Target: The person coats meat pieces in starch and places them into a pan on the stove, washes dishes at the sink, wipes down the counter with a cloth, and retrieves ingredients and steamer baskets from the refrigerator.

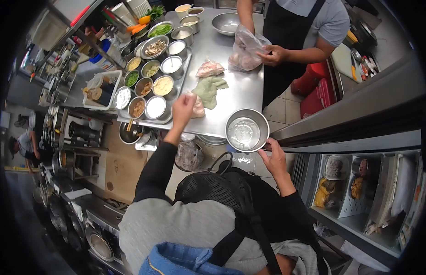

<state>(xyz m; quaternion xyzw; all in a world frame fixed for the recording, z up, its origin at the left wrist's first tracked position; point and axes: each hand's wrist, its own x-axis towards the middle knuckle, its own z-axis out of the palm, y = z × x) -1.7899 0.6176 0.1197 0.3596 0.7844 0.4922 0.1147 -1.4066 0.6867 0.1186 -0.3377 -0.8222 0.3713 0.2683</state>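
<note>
My right hand (274, 158) grips a deep round metal bowl (261, 124) by its near right rim, fingers under its side and thumb at the edge. The bowl is at the front edge of the steel table, with something clear and shiny at its bottom. My left hand (184, 109) is closed above the table beside a bag of pale pink food (198, 108); whether its fingers pinch anything is hidden. A greenish cloth (210, 90) lies just beyond that bag, with another pale pink bag (209, 68) behind it.
Across the table, a co-worker's hands (273, 55) hold a clear plastic bag (246, 50) near a wide metal bowl (225, 24). A tray (187, 62) of several ingredient containers stands at left. An open refrigerated drawer (343, 213) holding food is at right.
</note>
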